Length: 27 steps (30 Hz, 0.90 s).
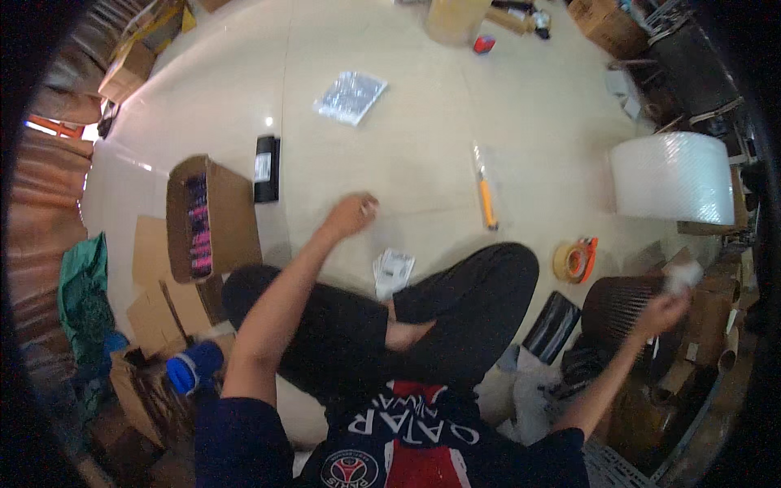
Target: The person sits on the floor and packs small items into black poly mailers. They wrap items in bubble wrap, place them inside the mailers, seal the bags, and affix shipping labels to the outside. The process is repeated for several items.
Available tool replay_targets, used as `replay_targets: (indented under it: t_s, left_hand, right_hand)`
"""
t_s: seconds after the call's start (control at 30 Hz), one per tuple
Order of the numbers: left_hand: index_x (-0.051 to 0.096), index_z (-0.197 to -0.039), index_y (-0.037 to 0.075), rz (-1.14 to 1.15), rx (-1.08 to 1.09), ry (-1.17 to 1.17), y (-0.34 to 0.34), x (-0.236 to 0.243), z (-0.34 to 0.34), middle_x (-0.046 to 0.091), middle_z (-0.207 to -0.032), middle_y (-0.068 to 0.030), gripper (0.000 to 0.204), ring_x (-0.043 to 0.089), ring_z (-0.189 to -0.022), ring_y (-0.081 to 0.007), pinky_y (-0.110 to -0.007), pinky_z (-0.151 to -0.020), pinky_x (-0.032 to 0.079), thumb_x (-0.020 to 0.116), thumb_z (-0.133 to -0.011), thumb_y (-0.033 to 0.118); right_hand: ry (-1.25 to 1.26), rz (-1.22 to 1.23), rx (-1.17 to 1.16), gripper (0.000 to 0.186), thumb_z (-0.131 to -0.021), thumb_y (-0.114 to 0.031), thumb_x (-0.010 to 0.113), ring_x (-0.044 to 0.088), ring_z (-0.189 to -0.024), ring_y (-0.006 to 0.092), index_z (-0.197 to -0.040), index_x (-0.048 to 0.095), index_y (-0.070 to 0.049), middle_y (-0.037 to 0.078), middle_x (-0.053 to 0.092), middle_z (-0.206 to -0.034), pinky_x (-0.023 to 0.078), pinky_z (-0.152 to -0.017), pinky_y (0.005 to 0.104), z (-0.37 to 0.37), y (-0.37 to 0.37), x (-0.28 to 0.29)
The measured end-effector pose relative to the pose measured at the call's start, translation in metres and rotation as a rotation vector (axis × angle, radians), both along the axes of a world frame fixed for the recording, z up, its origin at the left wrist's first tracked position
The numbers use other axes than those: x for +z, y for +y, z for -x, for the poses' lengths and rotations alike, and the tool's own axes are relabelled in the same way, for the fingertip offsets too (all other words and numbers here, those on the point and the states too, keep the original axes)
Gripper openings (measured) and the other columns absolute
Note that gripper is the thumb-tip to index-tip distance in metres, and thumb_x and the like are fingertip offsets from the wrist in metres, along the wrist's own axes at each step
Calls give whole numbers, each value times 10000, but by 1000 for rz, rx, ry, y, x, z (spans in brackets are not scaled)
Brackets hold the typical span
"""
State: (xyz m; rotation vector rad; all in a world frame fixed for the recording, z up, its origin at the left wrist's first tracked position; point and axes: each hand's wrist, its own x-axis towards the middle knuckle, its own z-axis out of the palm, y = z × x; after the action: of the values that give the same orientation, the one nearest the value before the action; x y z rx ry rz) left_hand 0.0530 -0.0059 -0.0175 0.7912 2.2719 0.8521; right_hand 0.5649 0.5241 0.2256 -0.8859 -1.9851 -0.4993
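My right hand (667, 311) is stretched out to the right, blurred, gripping a crumpled white scrap (683, 279). Whether the scrap is paper or plastic I cannot tell. Just below it is a dark brown ribbed basket (622, 305). My left hand (351, 215) hovers over the floor in front of my legs, its fingers curled together. Something small and pale may sit at its fingertips, too blurred to name. Nearest to that hand, white printed labels (394, 270) lie on the floor between my knees.
An open carton (232, 211) of pink-and-purple items stands left, beside a black roll (266, 169). Ahead lie a clear plastic packet (351, 97) and a yellow-handled cutter (487, 201). Rightward are a tape dispenser (576, 261), bubble wrap roll (674, 178) and black roll (553, 327).
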Motion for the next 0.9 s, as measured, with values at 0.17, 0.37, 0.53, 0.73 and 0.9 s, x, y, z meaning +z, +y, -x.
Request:
replay_targets:
  t_s: [0.17, 0.37, 0.53, 0.73, 0.9]
  left_hand:
    - [754, -1253, 104, 51, 121, -9, -27, -6, 5, 773, -1096, -196, 332, 742, -1046, -371, -482, -966, 581, 642, -945, 155]
    - [705, -1335, 118, -2, -379, 122, -4, -16, -62, 698, -1216, -182, 399, 719, -1084, -382, -475, -948, 605, 674, -943, 53]
    - [708, -1189, 105, 174, -373, 266, 2, -15, -88, 682, -1138, -175, 268, 715, -1084, -383, -490, -913, 604, 692, -922, 82]
    - [732, -1103, 95, 228, -317, 161, -10, -19, -80, 706, -1084, -168, 195, 709, -1078, -382, -504, -920, 593, 652, -925, 76]
    - [750, -1040, 76, 146, -266, 68, -15, -34, -73, 723, -1053, -182, 173, 699, -1089, -386, -514, -958, 575, 623, -923, 63]
  right_hand:
    - [-271, 752, -770, 527, -1106, -430, 459, 660, -1201, 451, -1293, 727, -17, 248, 716, -1288, 519, -1014, 536, -193, 92, 15]
    - [-152, 228, -190, 308, -1047, -172, 617, 687, -1226, 355, -1294, 737, -33, 174, 743, -1303, 515, -1085, 444, -92, 45, -16]
    - [-18, 819, 283, 267, -1045, -105, 630, 697, -1201, 242, -1284, 712, -17, 135, 753, -1285, 520, -1075, 375, 104, -9, -89]
    - [-495, 1278, 440, 525, -1031, -315, 675, 637, -1314, 384, -1484, 556, -78, 269, 612, -1450, 521, -1097, 458, 288, -89, -232]
    - [-797, 1117, 92, 740, -945, -476, 746, 586, -1328, 489, -1483, 482, -42, 315, 579, -1422, 501, -1095, 568, 346, -106, -291]
